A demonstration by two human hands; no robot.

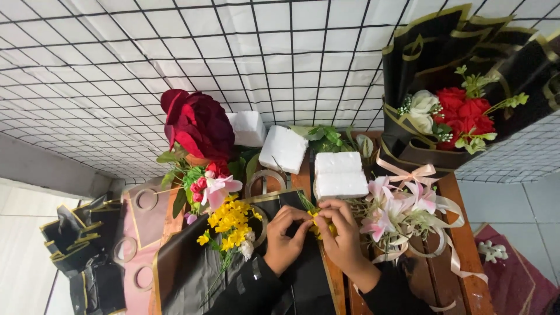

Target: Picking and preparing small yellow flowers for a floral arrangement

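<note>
both hands, left hand [284,238] & right hand [341,234], pinch yellow flower sprig [315,220] nr foam blocks [340,174].

White foam blocks [341,174], a large dark red flower [198,123], pink lilies [388,211] and what looks like a black-wrapped rose bouquet [461,111]

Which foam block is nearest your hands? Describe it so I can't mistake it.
On the wooden table, look just above the two hands. The white foam block there is rectangular and lies flat. Unlike the tilted block to its left, it has a seam across its middle.
</note>
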